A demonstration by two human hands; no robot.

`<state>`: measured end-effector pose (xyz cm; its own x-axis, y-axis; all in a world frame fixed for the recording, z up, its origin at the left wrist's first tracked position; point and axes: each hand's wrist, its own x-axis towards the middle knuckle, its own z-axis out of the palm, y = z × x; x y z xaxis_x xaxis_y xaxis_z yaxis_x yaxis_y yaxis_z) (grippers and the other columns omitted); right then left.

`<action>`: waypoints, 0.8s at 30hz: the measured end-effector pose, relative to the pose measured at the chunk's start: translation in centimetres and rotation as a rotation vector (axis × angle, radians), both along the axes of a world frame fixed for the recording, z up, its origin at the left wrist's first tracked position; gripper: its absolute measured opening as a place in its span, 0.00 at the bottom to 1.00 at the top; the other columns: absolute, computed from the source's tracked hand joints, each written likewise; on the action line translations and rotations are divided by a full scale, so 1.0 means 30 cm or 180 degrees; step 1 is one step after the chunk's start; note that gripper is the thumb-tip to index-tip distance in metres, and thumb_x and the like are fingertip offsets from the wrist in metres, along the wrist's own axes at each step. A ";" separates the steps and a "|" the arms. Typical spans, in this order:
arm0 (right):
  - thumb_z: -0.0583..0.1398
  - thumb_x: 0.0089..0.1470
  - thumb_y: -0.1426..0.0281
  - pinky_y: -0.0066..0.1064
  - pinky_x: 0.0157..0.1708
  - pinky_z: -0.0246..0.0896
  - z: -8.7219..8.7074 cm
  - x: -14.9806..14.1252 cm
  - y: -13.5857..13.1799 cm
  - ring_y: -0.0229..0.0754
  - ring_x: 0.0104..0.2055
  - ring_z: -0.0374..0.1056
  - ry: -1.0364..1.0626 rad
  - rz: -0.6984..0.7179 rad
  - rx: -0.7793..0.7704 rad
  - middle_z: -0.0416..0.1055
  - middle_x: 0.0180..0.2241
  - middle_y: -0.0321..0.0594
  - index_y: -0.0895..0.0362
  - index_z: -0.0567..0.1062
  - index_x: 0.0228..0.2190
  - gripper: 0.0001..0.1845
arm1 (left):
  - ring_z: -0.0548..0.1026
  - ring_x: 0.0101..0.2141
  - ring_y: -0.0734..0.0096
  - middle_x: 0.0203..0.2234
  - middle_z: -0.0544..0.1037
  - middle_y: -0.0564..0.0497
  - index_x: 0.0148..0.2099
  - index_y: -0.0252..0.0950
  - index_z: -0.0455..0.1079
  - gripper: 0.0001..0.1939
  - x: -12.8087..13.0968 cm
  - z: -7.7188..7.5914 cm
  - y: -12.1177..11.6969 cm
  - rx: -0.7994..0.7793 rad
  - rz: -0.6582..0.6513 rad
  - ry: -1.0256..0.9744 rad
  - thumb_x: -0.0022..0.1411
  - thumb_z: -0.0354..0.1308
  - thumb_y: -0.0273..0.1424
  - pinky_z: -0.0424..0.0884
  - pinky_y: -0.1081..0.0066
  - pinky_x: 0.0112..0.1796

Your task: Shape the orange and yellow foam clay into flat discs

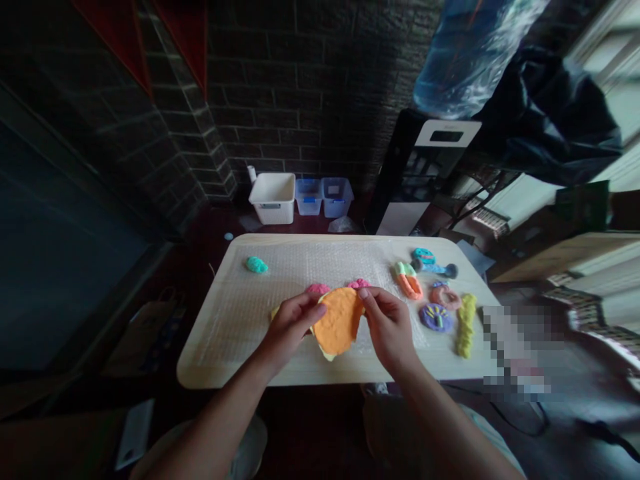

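Over the front middle of the table, both my hands hold up a flat, rounded orange sheet of what looks like modelling clay (340,323). My left hand (293,319) pinches its left edge, thumb on top. The upper right edge is gripped between the thumb and fingers of my right hand (389,323). A pale yellow layer (329,357) shows under the lower edge of the orange sheet. Behind the sheet lie two pink lumps (318,289), partly hidden. A bit of yellow (275,312) peeks out beside my left hand.
Bubble wrap (225,320) covers much of the pale table (200,373). A teal lump (257,265) lies at left. On the right are several coloured pieces, including a purple disc (436,317) and a yellow strip (467,325). Behind stand a white basket (274,193) and a water dispenser (415,173).
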<state>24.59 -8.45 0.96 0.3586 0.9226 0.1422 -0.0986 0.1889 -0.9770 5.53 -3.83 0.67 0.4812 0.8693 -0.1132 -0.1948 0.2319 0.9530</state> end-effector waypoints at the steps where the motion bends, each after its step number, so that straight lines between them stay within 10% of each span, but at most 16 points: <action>1: 0.70 0.60 0.52 0.35 0.42 0.72 -0.008 0.006 0.006 0.45 0.40 0.77 0.0102 0.0014 -0.0044 0.83 0.37 0.42 0.53 0.85 0.33 0.17 | 0.82 0.41 0.58 0.41 0.85 0.44 0.49 0.35 0.81 0.20 0.005 -0.008 0.005 -0.0026 -0.0057 0.0059 0.64 0.70 0.45 0.75 0.65 0.43; 8: 0.72 0.56 0.53 0.36 0.40 0.74 -0.006 0.048 0.046 0.46 0.40 0.78 -0.0249 0.0709 -0.0352 0.84 0.37 0.44 0.55 0.87 0.36 0.18 | 0.82 0.42 0.59 0.39 0.84 0.46 0.44 0.35 0.81 0.17 0.053 -0.022 0.045 0.0257 0.0170 0.0148 0.63 0.71 0.44 0.75 0.66 0.45; 17: 0.75 0.52 0.52 0.35 0.31 0.76 -0.034 0.064 0.062 0.44 0.33 0.78 0.0484 0.0327 -0.0485 0.83 0.34 0.42 0.56 0.86 0.33 0.19 | 0.79 0.35 0.65 0.35 0.83 0.46 0.46 0.33 0.81 0.19 0.062 -0.021 0.070 -0.0023 0.0295 -0.0057 0.61 0.72 0.43 0.71 0.72 0.34; 24: 0.70 0.59 0.51 0.37 0.34 0.77 -0.035 0.050 0.048 0.49 0.37 0.79 -0.0145 0.0084 -0.0394 0.83 0.34 0.43 0.56 0.88 0.38 0.21 | 0.79 0.35 0.64 0.35 0.83 0.46 0.44 0.34 0.79 0.19 0.070 -0.019 0.054 -0.0127 0.0261 -0.0039 0.60 0.71 0.44 0.72 0.71 0.33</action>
<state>26.08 -7.01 -0.09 0.3298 0.9431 0.0421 -0.0570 0.0644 -0.9963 7.64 -2.21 0.11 0.4100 0.9008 -0.1431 -0.2262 0.2524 0.9408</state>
